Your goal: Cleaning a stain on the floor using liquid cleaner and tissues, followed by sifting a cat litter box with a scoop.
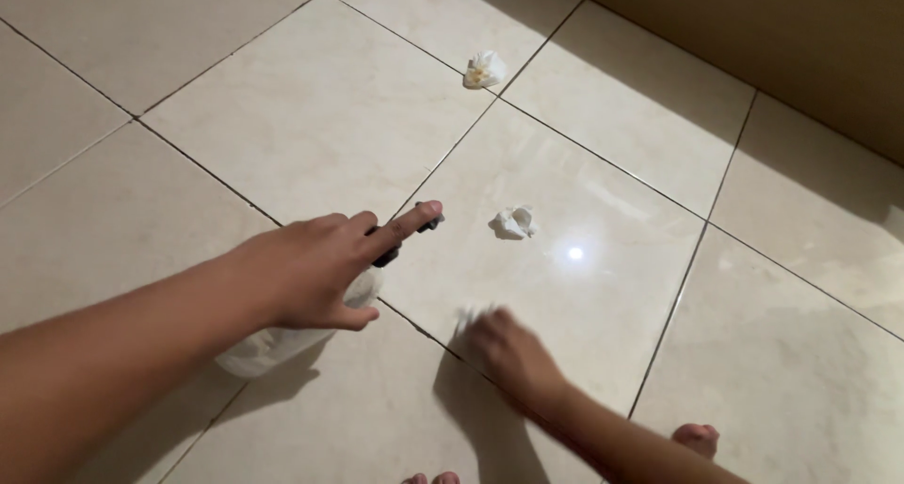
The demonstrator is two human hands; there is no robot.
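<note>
Looking down on glossy cream floor tiles (282,126) crossed by dark grout lines, with a tan wall (810,41) running along the upper right of the frame and a bright lamp glare sitting just right of centre.

Wiping, by the look of it: pressing a white wad of tissue (468,316) onto the tile at lower centre with the right hand (513,357), blurred by motion, so not telling how far the fingers are curled or whether gripping or merely bearing down on the wad. Gripping a translucent spray bottle (273,345) at centre left with the left hand (315,269), fingers wrapped round its neck, forefinger stretched out straight along the black nozzle (428,224), pointing toward the frame's centre.

Lying apart from both hands: one crumpled tissue (513,222) at centre, just right of the nozzle and above the wiping hand; another crumpled tissue with a yellowish stain (485,70) well off toward the top, beside a grout line.

Judging the next move as calling for flat, steady pressure on the wad and a nozzle kept aimed at the tile ahead of it.

Showing bare toes (697,437) at the bottom edge.
</note>
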